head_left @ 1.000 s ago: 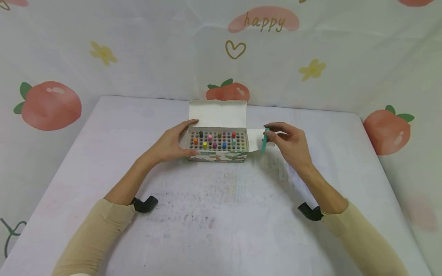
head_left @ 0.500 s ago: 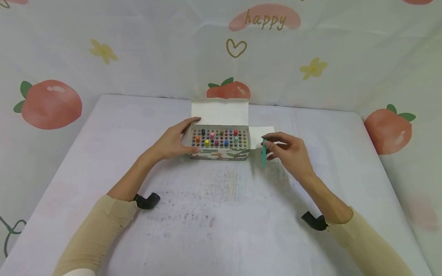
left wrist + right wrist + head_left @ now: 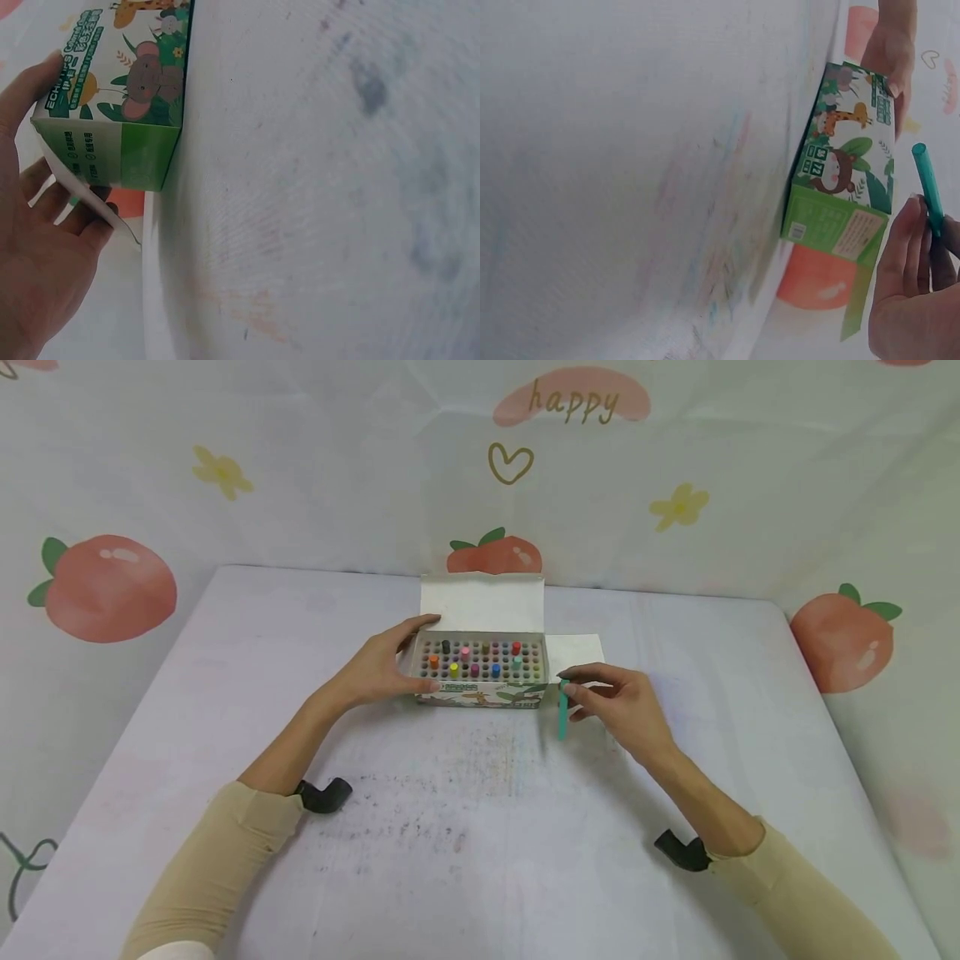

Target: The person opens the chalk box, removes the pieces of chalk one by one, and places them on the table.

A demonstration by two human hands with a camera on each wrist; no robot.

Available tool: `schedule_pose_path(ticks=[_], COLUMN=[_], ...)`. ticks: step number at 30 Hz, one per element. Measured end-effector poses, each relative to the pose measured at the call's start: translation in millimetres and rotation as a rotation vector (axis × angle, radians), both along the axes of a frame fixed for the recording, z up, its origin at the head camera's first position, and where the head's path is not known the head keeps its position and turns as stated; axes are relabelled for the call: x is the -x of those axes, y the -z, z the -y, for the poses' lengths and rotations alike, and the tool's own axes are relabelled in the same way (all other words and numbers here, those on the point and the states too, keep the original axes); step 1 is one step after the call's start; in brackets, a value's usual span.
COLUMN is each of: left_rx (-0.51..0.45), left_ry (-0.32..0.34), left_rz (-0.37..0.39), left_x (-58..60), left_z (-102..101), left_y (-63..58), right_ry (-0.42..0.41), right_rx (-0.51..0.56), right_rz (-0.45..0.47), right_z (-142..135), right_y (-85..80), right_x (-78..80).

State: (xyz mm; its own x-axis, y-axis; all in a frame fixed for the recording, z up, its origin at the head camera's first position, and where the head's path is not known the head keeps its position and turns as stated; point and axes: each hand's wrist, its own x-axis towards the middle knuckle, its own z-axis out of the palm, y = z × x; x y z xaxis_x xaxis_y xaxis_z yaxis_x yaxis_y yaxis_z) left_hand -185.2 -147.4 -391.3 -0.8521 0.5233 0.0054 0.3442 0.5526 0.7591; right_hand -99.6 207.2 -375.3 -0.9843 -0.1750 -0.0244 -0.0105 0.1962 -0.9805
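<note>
My left hand [image 3: 378, 667] grips the left end of an open cardboard box [image 3: 480, 696], thumb on its front face and fingers toward the back. Printed animals cover that front, and a holed tray [image 3: 533, 663] inside holds several coloured sticks standing upright, among them a yellow stick [image 3: 453, 670] and a blue stick [image 3: 496, 671]. Just right of the box, my right hand [image 3: 626, 706] pinches a teal crayon-like stick [image 3: 563, 714] near its upper end. It hangs nearly vertical, apart from the box. The right wrist view shows the stick [image 3: 927, 184] jutting out from the fingertips.
The box's white lid [image 3: 482, 602] stands raised at the back, and a white side flap [image 3: 576, 647] sticks out to the right. Faint coloured smudges mark the white table [image 3: 480, 860]. A fruit-printed cloth [image 3: 360, 468] hangs behind.
My right hand has come down and toward the front with the teal stick, away from over the side flap. The box has shifted slightly right with my left hand still on it.
</note>
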Motion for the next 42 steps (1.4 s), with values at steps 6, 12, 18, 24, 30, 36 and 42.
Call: schedule_pose_path(ticks=[6,12,18,24,30,36,42], left_rx=[-0.006,-0.014,-0.011,0.007,0.014,0.019,0.020], left_ry=[-0.006,-0.006,-0.009,-0.013,-0.010,-0.011,-0.010], left_rz=[0.018,0.029,0.036,0.031,0.028,0.019,0.019], left_x=[2.0,2.5,2.7,2.5,2.8,2.2,1.7], left_z=[-1.3,-2.2,-2.5,-2.0,-2.0,-2.6,-2.8], left_y=[2.1,2.5,2.5,3.2,2.9,1.7,1.9], right_ry=[-0.025,-0.054,-0.092,-0.131,-0.136,-0.117,-0.125], right_rx=[-0.011,-0.003,-0.008,-0.010,-0.022,-0.078,-0.101], right_rz=[0.056,0.087,0.127,0.181,0.206,0.242,0.269], right_z=[4.1,10.0,15.1,19.2,21.3,21.6,21.9], right_y=[3.4,9.5,16.3,22.5,29.1,34.5,37.1], right_x=[-5.0,-8.6,-12.4,-15.2,-14.3,-12.0,-11.7])
